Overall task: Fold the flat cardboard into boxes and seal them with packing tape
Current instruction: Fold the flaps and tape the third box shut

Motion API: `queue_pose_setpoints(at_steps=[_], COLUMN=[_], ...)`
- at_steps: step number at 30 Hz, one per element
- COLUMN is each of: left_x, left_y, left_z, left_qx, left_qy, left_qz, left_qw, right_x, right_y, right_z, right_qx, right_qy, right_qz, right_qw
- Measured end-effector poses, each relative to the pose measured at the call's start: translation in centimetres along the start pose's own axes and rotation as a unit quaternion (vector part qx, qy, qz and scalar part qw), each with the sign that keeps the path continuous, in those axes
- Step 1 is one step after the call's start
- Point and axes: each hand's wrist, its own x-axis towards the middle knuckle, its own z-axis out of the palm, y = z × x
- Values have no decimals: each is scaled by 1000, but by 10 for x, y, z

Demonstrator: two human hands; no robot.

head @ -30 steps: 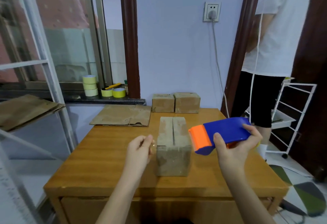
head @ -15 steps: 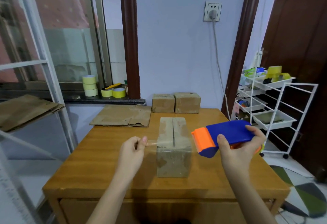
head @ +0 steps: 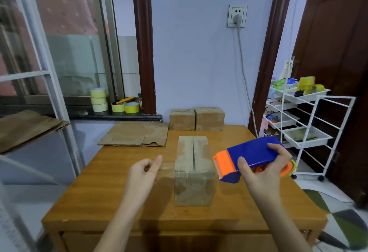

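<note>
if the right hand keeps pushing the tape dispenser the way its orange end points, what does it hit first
Most likely the cardboard box: the tape dispenser in the right hand aims its orange end left, at the box's near top right edge. Depth is unclear, so it may pass just above.

Nothing here can be read. The two small sealed boxes (head: 197,119) at the far edge of the table carry faint dark printed marks on their top flaps, but the print is too small and blurred to make out a single letter. On the top tray of the white cart (head: 302,94) by the door lies a green and blue packet (head: 283,83) with some bright lettering on it, equally illegible from where I stand. The blue and orange tape dispenser (head: 253,159), the box in the middle (head: 193,170) and the tape rolls on the sill (head: 98,99) show no writing.
</note>
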Motion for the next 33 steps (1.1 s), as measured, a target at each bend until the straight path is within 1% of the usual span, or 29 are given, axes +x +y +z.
queue_pose_setpoints(at_steps=[4, 12, 23, 26, 28, 31, 33], left_x=[9, 19, 3, -6, -12, -20, -21], left_y=[-5, -16, -39, -37, -33, -25, -26], left_z=[4, 13, 43, 55, 60, 64, 68], left_qx=[13, 28, -31, -51, -27, 97, 95], left_qy=[12, -13, -29, -14, 3, 17, 9], left_qz=[4, -5, -71, -90, -97, -119, -157], left_qw=[1000, 1000, 997, 995, 995, 988, 983], right_x=[-1, 1, -2, -3, -3, -4, -5], right_y=[-3, 2, 8, 11, 11, 8, 5], right_z=[3, 9, 11, 11, 12, 13, 13], right_qx=[-27, -96, -77, -65, -59, -57, -57], right_qy=[-18, -52, -30, -26, -26, -32, -34], right_qz=[-10, 0, 45, 63, 65, 64, 66], right_qw=[999, 994, 996, 996, 996, 996, 996])
